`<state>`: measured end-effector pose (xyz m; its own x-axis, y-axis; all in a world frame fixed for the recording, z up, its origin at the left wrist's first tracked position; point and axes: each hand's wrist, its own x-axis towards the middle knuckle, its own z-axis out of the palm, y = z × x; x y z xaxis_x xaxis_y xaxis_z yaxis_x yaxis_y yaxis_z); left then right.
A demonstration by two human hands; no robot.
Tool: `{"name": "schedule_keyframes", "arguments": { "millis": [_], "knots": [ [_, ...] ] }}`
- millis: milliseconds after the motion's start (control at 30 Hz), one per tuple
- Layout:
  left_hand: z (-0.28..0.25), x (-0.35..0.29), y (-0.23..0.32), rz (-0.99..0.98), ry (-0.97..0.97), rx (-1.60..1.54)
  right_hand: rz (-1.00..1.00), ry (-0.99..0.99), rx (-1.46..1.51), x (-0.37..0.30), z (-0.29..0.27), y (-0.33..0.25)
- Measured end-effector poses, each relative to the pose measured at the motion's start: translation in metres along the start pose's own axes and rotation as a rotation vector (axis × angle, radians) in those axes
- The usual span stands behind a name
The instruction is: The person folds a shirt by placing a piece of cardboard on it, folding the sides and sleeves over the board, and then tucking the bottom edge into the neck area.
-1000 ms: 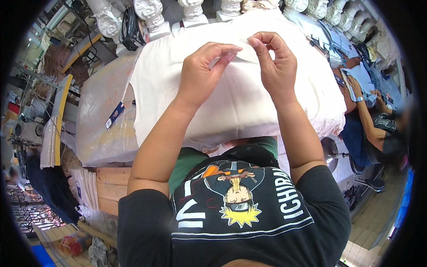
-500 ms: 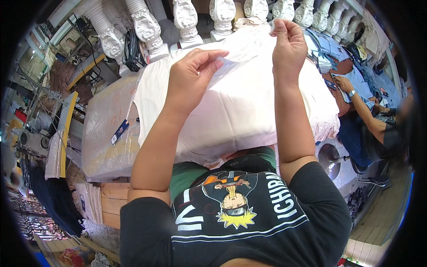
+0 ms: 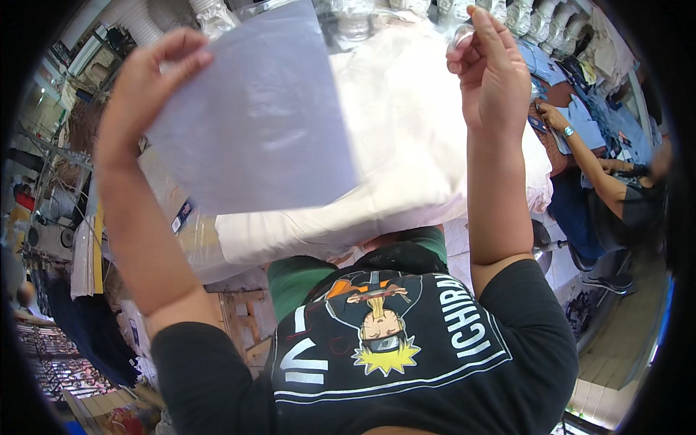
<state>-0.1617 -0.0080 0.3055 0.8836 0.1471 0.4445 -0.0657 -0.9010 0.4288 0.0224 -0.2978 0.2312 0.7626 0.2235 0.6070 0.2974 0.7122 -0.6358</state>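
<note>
A bluish-grey, translucent plastic sheet (image 3: 268, 123) hangs over the left part of the cream cloth, slightly blurred by motion. My left hand (image 3: 152, 87) pinches its left edge between thumb and fingers. Up at the far right of the cloth, my right hand (image 3: 496, 80) is raised with its fingers curled together around a bit of clear plastic (image 3: 462, 35). Whether that bit joins the sheet cannot be made out. Below both hands, cream cloth (image 3: 413, 109) covers a wide padded surface, its front edge falling close to my knees.
White carved balusters (image 3: 518, 36) line the far side. At the right, a co-worker's hand (image 3: 552, 116) rests by folded light-blue garments (image 3: 580, 119). A dark tag (image 3: 183, 215) lies on the plastic-wrapped surface at left. A metal rack (image 3: 54, 156) stands further left.
My left hand has swung far to the left, and the plastic sheet now spreads wide over the cloth. The right hand has shifted slightly up and right.
</note>
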Motion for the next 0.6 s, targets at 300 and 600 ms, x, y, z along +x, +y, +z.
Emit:
{"name": "schedule_keyframes", "arguments": {
  "millis": [300,600],
  "knots": [
    [0.170,0.035,-0.073,-0.005,-0.341,0.556,0.558,0.218,-0.487,-0.099,-0.086,0.091],
    [0.272,-0.081,-0.070,-0.129,-0.202,0.216,-0.032,-0.648,-1.157,-0.117,-0.072,0.080]
  ]
}}
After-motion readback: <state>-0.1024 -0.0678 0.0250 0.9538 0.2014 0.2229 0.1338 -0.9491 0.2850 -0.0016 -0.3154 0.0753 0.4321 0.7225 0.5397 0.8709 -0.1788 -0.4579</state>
